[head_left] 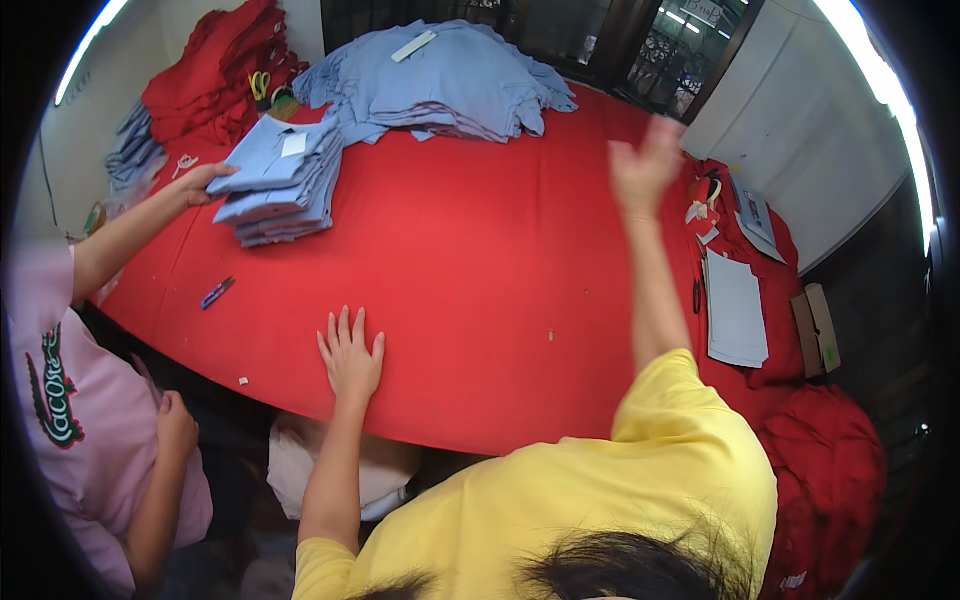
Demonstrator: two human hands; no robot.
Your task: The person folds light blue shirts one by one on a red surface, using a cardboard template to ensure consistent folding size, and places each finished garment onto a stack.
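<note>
My left hand (350, 356) lies flat on the red cloth-covered table (470, 290) near its front edge, fingers spread and nothing in it. Farther off on the right, my right hand (645, 168) is stretched out toward the table's far right edge. It is blurred by motion, but the thumb stands apart from the fingers and I see nothing held. At the far left a stack of folded light-blue garments (285, 190) carries a white tag, and a co-worker's hand (208, 184) touches its left side.
At the back lies a large heap of light-blue garments (450, 85), with red cloth (215, 80) left of it. Thread snips (217, 293) lie at left. White sheets (735, 310) and a cardboard box (817, 330) are at right. A person in pink (120, 420) stands at left.
</note>
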